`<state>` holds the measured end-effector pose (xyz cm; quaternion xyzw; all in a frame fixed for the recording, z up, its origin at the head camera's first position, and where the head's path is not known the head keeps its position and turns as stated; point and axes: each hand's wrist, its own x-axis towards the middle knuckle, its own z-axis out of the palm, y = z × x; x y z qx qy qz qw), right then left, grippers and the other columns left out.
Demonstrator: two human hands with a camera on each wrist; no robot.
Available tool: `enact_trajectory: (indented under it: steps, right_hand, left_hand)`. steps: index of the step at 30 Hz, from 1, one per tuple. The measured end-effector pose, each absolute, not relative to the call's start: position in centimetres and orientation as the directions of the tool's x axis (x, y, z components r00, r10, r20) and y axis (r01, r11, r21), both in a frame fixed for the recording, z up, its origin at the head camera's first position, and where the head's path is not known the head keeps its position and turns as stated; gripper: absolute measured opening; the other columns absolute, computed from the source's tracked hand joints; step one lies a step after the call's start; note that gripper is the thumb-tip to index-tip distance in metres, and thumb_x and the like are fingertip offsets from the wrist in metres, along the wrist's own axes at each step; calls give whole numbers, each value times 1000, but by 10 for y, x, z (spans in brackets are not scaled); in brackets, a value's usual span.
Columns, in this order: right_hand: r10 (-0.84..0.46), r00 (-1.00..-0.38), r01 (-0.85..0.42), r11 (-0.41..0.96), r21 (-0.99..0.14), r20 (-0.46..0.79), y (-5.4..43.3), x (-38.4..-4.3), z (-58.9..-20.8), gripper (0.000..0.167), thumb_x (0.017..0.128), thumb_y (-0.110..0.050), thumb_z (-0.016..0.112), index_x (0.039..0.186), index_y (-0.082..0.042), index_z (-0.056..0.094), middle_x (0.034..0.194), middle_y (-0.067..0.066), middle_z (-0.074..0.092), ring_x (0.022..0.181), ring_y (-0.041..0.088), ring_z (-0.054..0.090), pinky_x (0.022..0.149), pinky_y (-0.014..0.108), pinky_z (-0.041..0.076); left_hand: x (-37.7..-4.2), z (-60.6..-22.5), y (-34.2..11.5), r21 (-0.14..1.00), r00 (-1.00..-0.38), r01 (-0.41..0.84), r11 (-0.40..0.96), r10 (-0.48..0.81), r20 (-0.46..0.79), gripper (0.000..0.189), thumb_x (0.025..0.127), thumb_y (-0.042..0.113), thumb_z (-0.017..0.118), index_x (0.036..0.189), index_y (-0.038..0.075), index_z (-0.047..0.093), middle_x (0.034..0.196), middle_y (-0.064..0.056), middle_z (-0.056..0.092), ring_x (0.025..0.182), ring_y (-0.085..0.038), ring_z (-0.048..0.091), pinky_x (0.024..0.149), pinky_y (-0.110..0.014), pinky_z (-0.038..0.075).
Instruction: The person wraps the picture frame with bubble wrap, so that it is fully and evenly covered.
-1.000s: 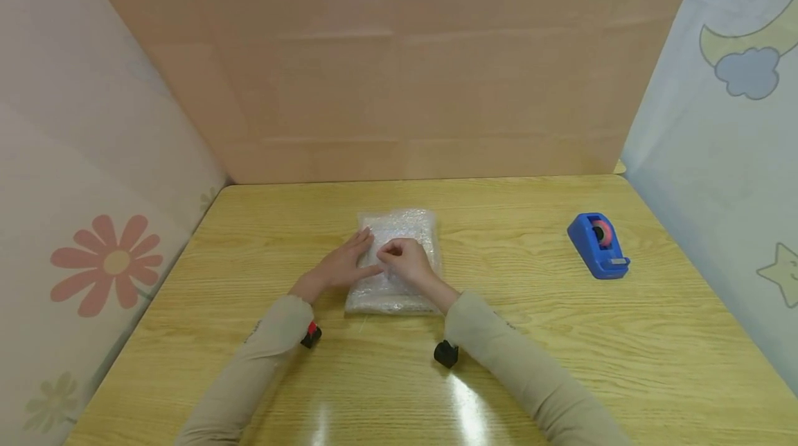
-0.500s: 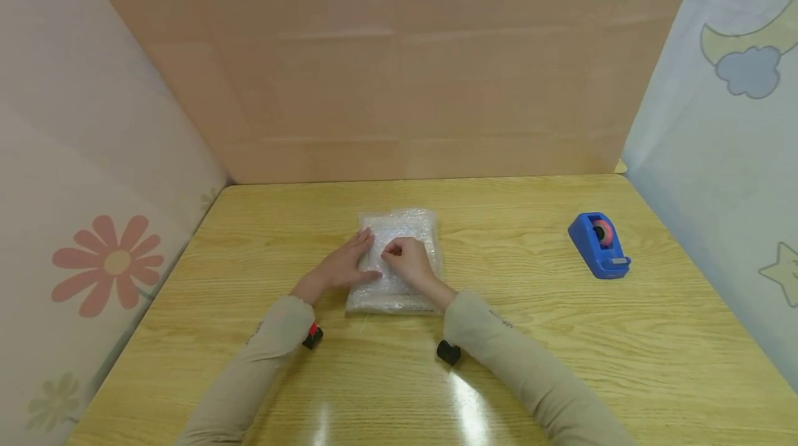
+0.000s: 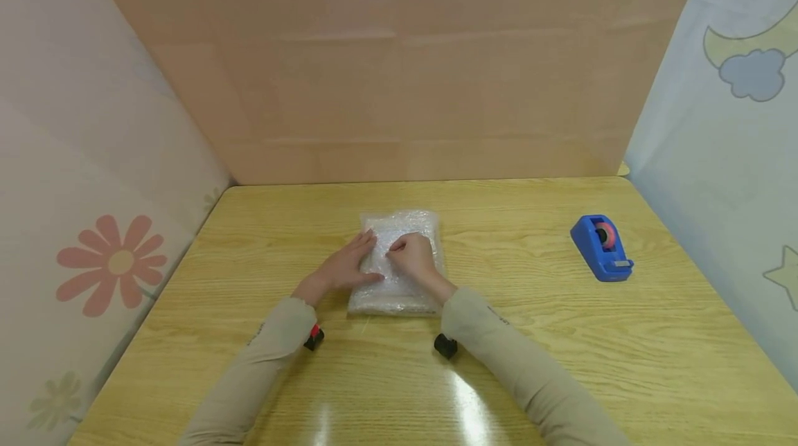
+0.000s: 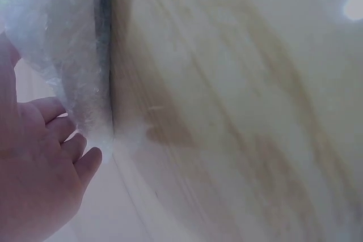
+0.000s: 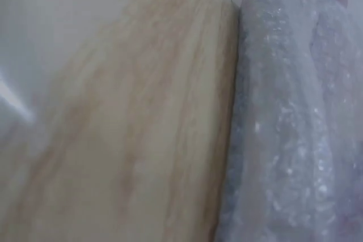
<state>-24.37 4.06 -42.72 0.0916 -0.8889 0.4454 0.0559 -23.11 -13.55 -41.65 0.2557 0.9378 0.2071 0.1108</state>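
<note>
In the head view a flat package in bubble wrap [image 3: 402,302] lies on the wooden table. My left hand [image 3: 341,266] rests on its left side with fingers spread and thumb reaching inward. Over the middle of the package is my right hand [image 3: 413,256], fingers curled, thumb and index fingertips close together at the wrap. Whether anything is between those fingertips is too small to tell. The left wrist view has the left hand [image 4: 48,162] beside the crinkled bubble wrap [image 4: 74,60]. Rounded, folded bubble wrap [image 5: 283,111] fills the right of the right wrist view.
A blue tape dispenser [image 3: 601,248] with a pink roll stands at the right of the table [image 3: 517,224]. A brown panel [image 3: 399,86] closes off the back. Patterned walls flank both sides. Small black wrist cameras hang under both sleeves.
My right hand has shifted slightly right and away from me over the package, its fingertips moving off from the left thumb. The left hand has stayed in place on the bubble wrap.
</note>
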Motion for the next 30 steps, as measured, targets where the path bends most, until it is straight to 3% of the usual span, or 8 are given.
enact_trajectory:
  steps: [5, 8, 10, 13, 16, 20, 23, 30]
  right_hand:
    - [-86, -992, -119, 494, -861, 88, 48, -249, -427, 6, 74, 0, 63, 74, 3, 69, 66, 9, 65, 56, 11, 56, 52, 20, 47]
    - [-105, -994, -29, 381, -924, -12, 53, -252, -427, 9, 79, 1, 60, 81, 6, 68, 71, 13, 66, 58, 14, 59, 55, 22, 50]
    - [-171, -985, -35, 351, -936, -27, 57, -253, -427, 11, 80, 0, 61, 86, 7, 67, 77, 14, 67, 65, 16, 62, 62, 25, 52]
    - [-354, -934, -194, 389, -900, 48, 66, -255, -430, 14, 80, -3, 62, 92, 2, 68, 85, 11, 67, 75, 18, 62, 69, 27, 52]
    - [-553, -814, -442, 393, -806, 177, 76, -259, -433, 17, 80, -7, 63, 96, -4, 69, 91, 6, 67, 80, 16, 60, 71, 27, 51]
    - [-664, -702, -610, 374, -699, 258, 77, -258, -434, 21, 78, -5, 63, 98, -3, 69, 94, 7, 63, 87, 20, 57, 78, 32, 49]
    - [-669, -698, -630, 405, -662, 254, 74, -253, -433, 23, 77, -2, 64, 99, 0, 68, 97, 9, 61, 93, 24, 54, 83, 37, 46]
    - [-652, -712, -652, 473, -593, 263, 71, -246, -433, 22, 79, 0, 64, 100, -1, 68, 105, 8, 61, 101, 23, 53, 90, 35, 43]
  left_hand:
    - [-233, -412, -134, 434, -841, 417, 799, 520, -148, 86, 81, 49, 60, 143, 4, 22, 152, -9, 8, 138, -27, 6, 109, -46, 18]
    - [-235, -410, -133, 435, -837, 408, 803, 519, -173, 88, 80, 50, 61, 144, 4, 22, 152, -9, 8, 138, -27, 6, 109, -46, 18]
    - [-236, -409, -133, 436, -833, 405, 803, 521, -186, 88, 79, 49, 62, 144, 4, 21, 152, -9, 7, 138, -27, 6, 109, -45, 18]
    - [-237, -407, -134, 436, -829, 404, 804, 523, -197, 88, 79, 45, 64, 144, 3, 21, 151, -10, 7, 138, -28, 7, 109, -45, 18]
    - [-237, -407, -134, 425, -831, 404, 810, 519, -200, 90, 78, 46, 65, 144, 4, 21, 151, -9, 7, 138, -28, 7, 109, -45, 19]
    - [-236, -409, -135, 412, -839, 399, 819, 507, -197, 91, 76, 48, 66, 144, 5, 21, 152, -8, 8, 138, -27, 8, 108, -46, 21]
    - [-235, -410, -136, 417, -840, 397, 818, 506, -194, 90, 77, 47, 65, 144, 5, 21, 152, -8, 8, 138, -27, 7, 107, -47, 20]
    - [-235, -411, -137, 463, -816, 428, 776, 552, -170, 80, 86, 43, 56, 143, 0, 20, 151, -14, 7, 138, -31, 5, 109, -48, 16]
